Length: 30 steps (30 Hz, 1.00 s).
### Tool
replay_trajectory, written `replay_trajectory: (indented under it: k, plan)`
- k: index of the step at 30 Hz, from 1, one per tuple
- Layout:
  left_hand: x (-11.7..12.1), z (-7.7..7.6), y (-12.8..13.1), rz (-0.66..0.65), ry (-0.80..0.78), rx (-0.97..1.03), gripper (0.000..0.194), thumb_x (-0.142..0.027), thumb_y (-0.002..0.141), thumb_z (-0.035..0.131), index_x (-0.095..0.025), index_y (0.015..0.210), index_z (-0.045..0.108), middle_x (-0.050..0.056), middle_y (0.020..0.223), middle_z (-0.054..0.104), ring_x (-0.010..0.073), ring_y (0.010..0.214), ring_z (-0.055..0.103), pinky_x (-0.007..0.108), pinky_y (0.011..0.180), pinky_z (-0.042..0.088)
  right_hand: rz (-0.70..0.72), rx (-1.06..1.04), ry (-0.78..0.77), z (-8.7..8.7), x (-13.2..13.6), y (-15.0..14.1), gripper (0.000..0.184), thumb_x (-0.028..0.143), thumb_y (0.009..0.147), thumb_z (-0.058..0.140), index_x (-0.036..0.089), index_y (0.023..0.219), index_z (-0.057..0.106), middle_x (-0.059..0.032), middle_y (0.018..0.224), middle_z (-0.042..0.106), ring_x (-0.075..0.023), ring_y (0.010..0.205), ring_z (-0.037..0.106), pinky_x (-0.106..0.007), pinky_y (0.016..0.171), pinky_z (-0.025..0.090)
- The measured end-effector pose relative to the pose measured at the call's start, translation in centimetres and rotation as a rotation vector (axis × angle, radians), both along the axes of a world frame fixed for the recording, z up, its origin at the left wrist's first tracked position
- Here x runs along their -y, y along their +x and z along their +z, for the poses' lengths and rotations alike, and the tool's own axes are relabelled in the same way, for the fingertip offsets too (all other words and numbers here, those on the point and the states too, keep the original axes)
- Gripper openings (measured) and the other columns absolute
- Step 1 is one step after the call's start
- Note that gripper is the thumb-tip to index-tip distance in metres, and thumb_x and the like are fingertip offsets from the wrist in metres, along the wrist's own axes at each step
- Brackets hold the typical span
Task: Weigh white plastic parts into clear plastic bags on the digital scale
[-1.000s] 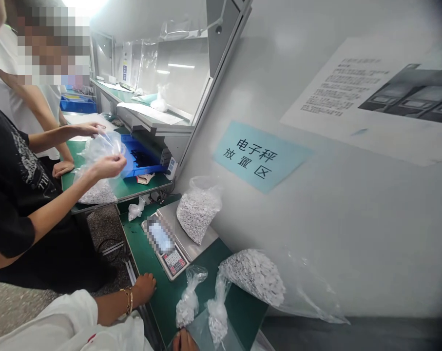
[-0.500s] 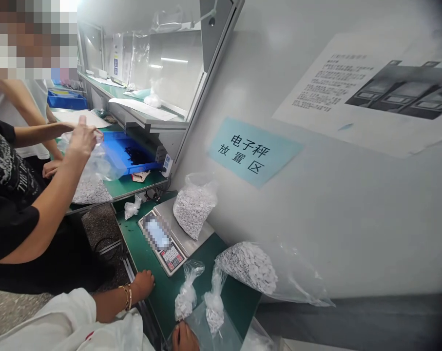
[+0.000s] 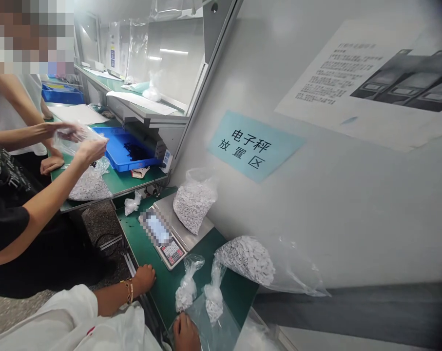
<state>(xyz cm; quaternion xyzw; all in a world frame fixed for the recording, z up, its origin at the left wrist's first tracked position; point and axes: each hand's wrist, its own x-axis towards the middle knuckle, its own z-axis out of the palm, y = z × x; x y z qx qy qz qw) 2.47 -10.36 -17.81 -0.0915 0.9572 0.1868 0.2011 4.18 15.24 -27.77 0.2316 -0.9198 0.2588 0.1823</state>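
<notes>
Got the left hand (image 3: 144,279) loosely curled at the edge of the green table (image 3: 133,233), below the scale (image 3: 171,251); can't tell if gripping anything. Got the right hand (image 3: 186,332) with fingers bunched narrow, right by the filled bottom of the left small bag (image 3: 186,293) and the edge of a flat clear bag (image 3: 226,324); can't tell about a grip there either. See the left small bag lying lengthwise, neck pointing away and slightly right, with the right small bag (image 3: 214,298) beside it, roughly parallel, neck also away. Check out the big bag (image 3: 247,258) behind: long axis running crosswise, filled end left, slack end right. Also spotted another filled bag (image 3: 194,204) on the scale, slack top up.
</notes>
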Motion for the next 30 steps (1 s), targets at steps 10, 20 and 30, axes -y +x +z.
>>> replay_trajectory:
  k: [10, 20, 30]
  plan:
    - [-0.2, -0.2, -0.1, -0.072, -0.082, 0.038, 0.032, -0.025, 0.092, 0.042, -0.009, 0.107, 0.064, 0.017, 0.105, 0.060, 0.0296, 0.102, 0.058, 0.038, 0.080, 0.044, 0.043, -0.102, 0.130, 0.8, 0.1, 0.4, 0.026, 0.026, 0.093, 0.037, 0.023, 0.078, 0.058, -0.0024, 0.066, 0.061, -0.0212, 0.058, 0.062, -0.029, 0.055, 0.041]
    - [-0.5, -1.1, -0.2, -0.055, -0.117, 0.010, 0.028, -0.024, 0.092, 0.046, -0.007, 0.103, 0.064, 0.015, 0.095, 0.060, 0.0268, 0.095, 0.057, 0.035, 0.077, 0.040, 0.035, -0.039, 0.137, 2.2, 0.7, 1.2, 0.018, 0.024, 0.092, 0.039, 0.024, 0.080, 0.052, -0.0008, 0.071, 0.057, -0.0218, 0.064, 0.059, -0.031, 0.061, 0.039]
    - [-0.4, -1.2, -0.1, -0.068, -0.136, 0.029, 0.029, -0.026, 0.093, 0.044, -0.010, 0.106, 0.065, 0.015, 0.098, 0.060, 0.0266, 0.097, 0.057, 0.034, 0.076, 0.041, 0.027, -0.042, 0.129, 2.3, 0.7, 1.6, 0.020, 0.024, 0.092, 0.037, 0.025, 0.073, 0.043, 0.0008, 0.067, 0.052, -0.0215, 0.061, 0.055, -0.031, 0.058, 0.033]
